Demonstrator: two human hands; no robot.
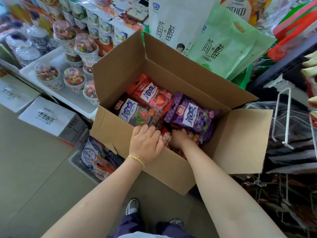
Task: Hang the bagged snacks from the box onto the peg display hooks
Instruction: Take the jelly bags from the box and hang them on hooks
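Observation:
An open cardboard box stands in front of me with its flaps spread. Inside lie bagged snacks: a purple grape bag, a pink strawberry bag and a dark mixed-fruit bag. My left hand rests over the box's near edge, its fingers on the dark bag's bottom seam. My right hand reaches down among orange-red bags at the near side of the box, its fingers partly buried. White wire peg hooks stick out at the right, bare.
Green and white carrier bags hang behind the box. Yogurt cups sit on a white shelf at the left, with white cartons below. A dark display rack with bagged goods fills the right side. Grey floor lies at the lower left.

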